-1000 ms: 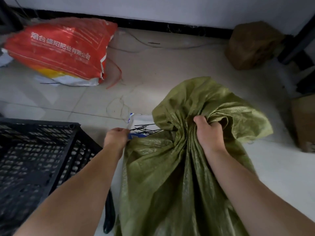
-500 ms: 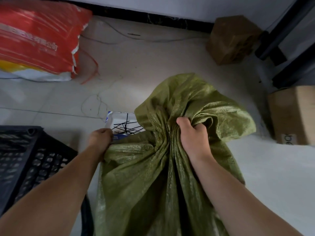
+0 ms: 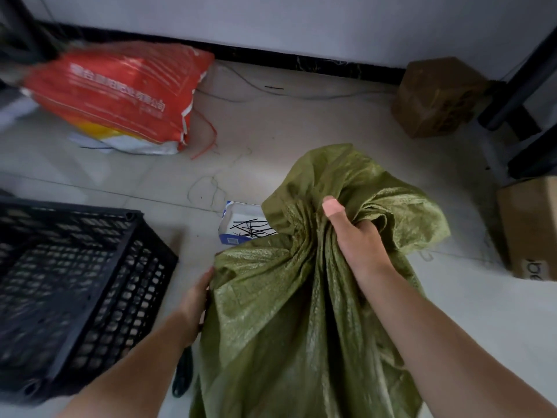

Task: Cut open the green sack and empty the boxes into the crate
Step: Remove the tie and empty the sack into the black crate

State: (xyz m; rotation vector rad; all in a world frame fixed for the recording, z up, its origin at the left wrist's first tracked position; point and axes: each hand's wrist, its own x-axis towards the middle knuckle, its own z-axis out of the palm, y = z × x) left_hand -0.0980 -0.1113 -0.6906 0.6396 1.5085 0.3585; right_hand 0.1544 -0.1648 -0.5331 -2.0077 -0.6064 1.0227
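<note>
Right hand: your right hand (image 3: 355,236) was clenched around the gathered neck of the green sack (image 3: 301,312), thumb up and pressed against the bunched cloth.
Left hand: your left hand (image 3: 196,300) lay against the sack's left edge, below a folded corner; you could not tell from this view whether its fingers were closed on the cloth.
Sack, position: it stood on the floor (image 3: 271,131) between your forearms, just right of the crate (image 3: 75,282).
Sack, axis: its long axis ran from your body away toward the wall (image 3: 271,19), the gathered mouth at the far end, loose cloth flaring beyond your right fist.
Sack, contents: hidden by the cloth.
Crate: black, with lattice walls, open top facing up; what lay inside could not be made out.
Small box: a white and blue box (image 3: 241,224) lay open on the floor just beyond the sack, with thin black strips in it.
Red bag: a red printed bag (image 3: 120,92) lay on its side at the far left, near the wall.
Cardboard: one brown box (image 3: 434,95) sat by the wall at the far right, another carton (image 3: 530,230) at the right edge.
Floor: pale glossy tiles, with loose threads and a thin cable on them.
Wall: light, with a dark skirting strip along its foot.
</note>
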